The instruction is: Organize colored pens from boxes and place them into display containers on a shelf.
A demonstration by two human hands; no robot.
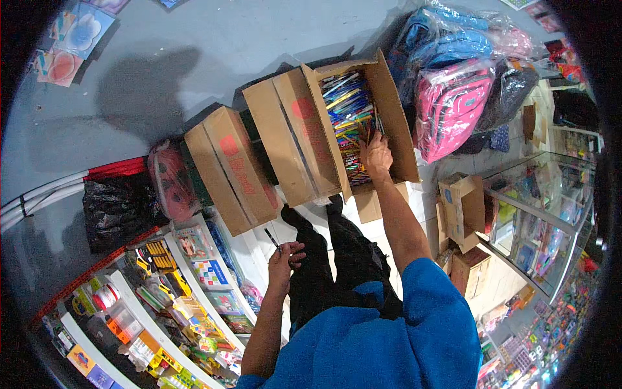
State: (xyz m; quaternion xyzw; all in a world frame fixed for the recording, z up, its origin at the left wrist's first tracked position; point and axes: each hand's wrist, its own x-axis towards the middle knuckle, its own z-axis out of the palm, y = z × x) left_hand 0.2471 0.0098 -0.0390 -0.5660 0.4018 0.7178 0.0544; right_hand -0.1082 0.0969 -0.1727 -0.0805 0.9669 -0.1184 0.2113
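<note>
An open cardboard box [397,126] stands before me, holding a dense mass of pens and pencils [349,109] in many colours. My right hand [377,154] reaches into its right side, fingers down among the pens; whether it grips one cannot be told. Lower left, my left hand [285,260] holds a slim dark pen [270,237] with a light band, pointing up and away from the fingers.
Two closed cardboard boxes [291,141] [231,170] stand left of the open one. Plastic-wrapped backpacks [454,109] lie to the right. Stocked shelves [146,311] fill the lower left; a glass display case [539,214] and a small open carton [461,209] stand right.
</note>
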